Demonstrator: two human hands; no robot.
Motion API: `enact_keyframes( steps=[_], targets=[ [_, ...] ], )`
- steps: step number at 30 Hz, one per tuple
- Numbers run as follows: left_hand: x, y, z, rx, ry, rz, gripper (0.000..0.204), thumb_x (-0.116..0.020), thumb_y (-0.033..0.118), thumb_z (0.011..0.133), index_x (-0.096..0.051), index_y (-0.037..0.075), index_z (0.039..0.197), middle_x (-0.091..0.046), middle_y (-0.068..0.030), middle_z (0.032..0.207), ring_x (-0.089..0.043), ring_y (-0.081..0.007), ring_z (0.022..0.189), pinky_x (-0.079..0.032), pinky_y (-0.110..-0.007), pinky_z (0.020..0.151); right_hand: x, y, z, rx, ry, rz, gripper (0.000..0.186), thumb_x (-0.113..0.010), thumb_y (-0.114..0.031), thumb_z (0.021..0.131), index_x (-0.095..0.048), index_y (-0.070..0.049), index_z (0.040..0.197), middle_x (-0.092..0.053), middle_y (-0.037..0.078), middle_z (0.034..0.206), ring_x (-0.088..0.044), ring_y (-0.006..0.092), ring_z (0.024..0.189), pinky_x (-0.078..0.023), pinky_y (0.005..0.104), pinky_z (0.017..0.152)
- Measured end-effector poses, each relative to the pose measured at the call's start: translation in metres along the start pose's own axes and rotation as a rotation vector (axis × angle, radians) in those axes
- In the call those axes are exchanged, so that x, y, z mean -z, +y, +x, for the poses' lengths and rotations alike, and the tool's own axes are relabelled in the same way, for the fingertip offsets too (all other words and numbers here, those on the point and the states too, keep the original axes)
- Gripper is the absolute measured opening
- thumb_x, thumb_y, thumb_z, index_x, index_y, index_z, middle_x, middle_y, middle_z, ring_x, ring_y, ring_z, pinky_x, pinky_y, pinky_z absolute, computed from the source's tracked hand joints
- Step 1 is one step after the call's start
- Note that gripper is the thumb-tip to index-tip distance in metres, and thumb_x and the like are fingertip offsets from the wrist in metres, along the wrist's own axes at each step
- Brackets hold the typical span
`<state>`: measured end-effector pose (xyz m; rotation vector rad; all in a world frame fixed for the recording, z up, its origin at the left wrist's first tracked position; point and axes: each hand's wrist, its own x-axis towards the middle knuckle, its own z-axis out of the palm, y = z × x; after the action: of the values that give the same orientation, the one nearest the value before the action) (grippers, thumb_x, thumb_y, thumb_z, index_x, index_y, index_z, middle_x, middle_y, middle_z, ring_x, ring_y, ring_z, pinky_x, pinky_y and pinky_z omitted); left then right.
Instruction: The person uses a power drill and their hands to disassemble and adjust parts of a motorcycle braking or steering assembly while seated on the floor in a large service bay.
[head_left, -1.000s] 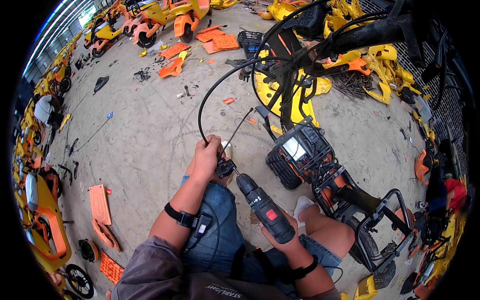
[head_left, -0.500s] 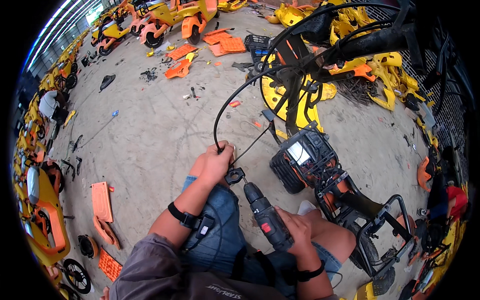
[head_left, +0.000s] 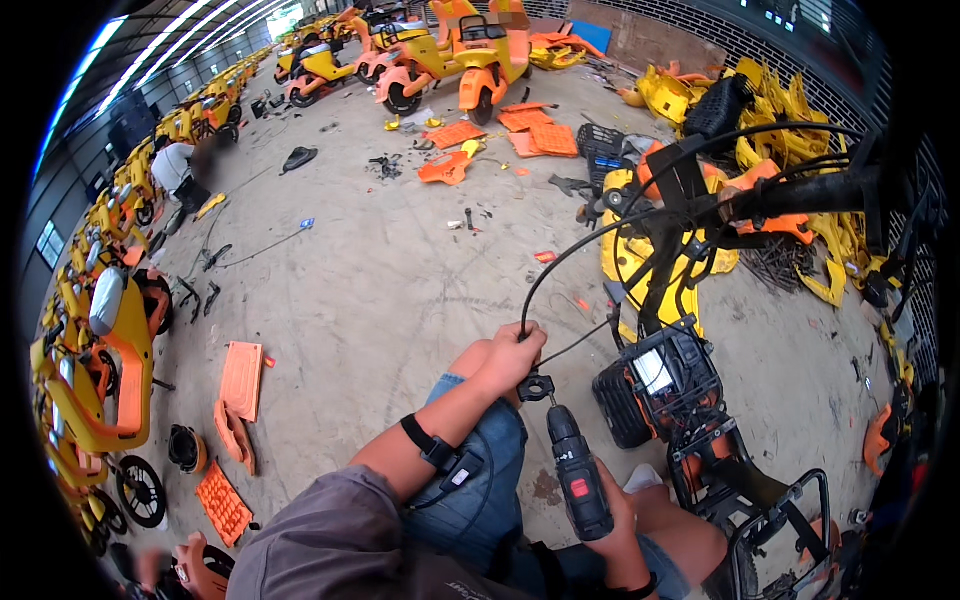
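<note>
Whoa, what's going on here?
A person is working on a small black part beside a stripped bike. The left hand holds that part, and the right hand holds a drill. The drill's tip points up at the part and seems to touch it. Orange panels lie on the floor, and yellow-and-orange scooters stand around.

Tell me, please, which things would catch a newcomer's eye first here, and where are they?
Likely first is the black power drill in the right hand, low near the middle, pointing at a black clamp by the left hand. To its right stands a stripped vehicle frame. Yellow-and-orange scooters crowd the left side and top, with yellow panels heaped upper right.
</note>
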<state>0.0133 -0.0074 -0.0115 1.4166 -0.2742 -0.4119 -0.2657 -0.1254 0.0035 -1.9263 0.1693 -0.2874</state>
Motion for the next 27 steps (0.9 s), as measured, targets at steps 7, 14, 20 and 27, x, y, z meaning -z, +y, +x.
enact_keyframes(
  steps=[7,14,20,27],
  targets=[
    [0.002,-0.017,0.008,0.005,-0.018,-0.058,0.030,-0.057,0.019,0.096,-0.053,0.006,0.069,-0.049,0.0003,0.058,-0.046,-0.0087,0.050,-0.042,-0.028,0.046,-0.014,-0.006,-0.007,0.001,0.053,0.102,0.067,-0.073,-0.005,0.075,-0.047,0.006,0.136,-0.067,0.013,0.107,-0.065,0.0171,0.094,-0.052,0.0321,0.086],
    [0.002,-0.013,0.007,-0.016,-0.011,-0.010,0.033,-0.057,0.022,0.097,-0.052,0.006,0.068,-0.049,0.0015,0.058,-0.044,-0.0079,0.051,-0.037,-0.027,0.047,-0.019,-0.009,-0.008,0.018,0.032,-0.022,0.065,-0.072,-0.003,0.076,-0.046,0.006,0.134,-0.065,0.012,0.106,-0.064,0.0166,0.090,-0.052,0.0315,0.084],
    [0.000,-0.014,0.006,-0.032,-0.029,0.050,0.033,-0.057,0.021,0.098,-0.052,0.006,0.069,-0.048,0.0020,0.058,-0.042,-0.0074,0.051,-0.036,-0.027,0.047,-0.014,0.009,-0.013,-0.016,0.066,0.098,0.061,-0.071,0.000,0.074,-0.050,0.004,0.131,-0.066,0.011,0.103,-0.063,0.0159,0.087,-0.053,0.0312,0.082],
    [-0.002,-0.013,0.000,-0.057,-0.026,0.153,0.033,-0.059,0.024,0.093,-0.053,0.005,0.067,-0.049,0.0013,0.055,-0.045,-0.0070,0.052,-0.038,-0.028,0.048,0.011,-0.006,-0.002,0.186,0.017,-0.396,0.067,-0.071,-0.012,0.074,-0.049,0.003,0.136,-0.069,0.022,0.104,-0.070,0.0327,0.086,-0.054,0.0386,0.077]
  ],
)
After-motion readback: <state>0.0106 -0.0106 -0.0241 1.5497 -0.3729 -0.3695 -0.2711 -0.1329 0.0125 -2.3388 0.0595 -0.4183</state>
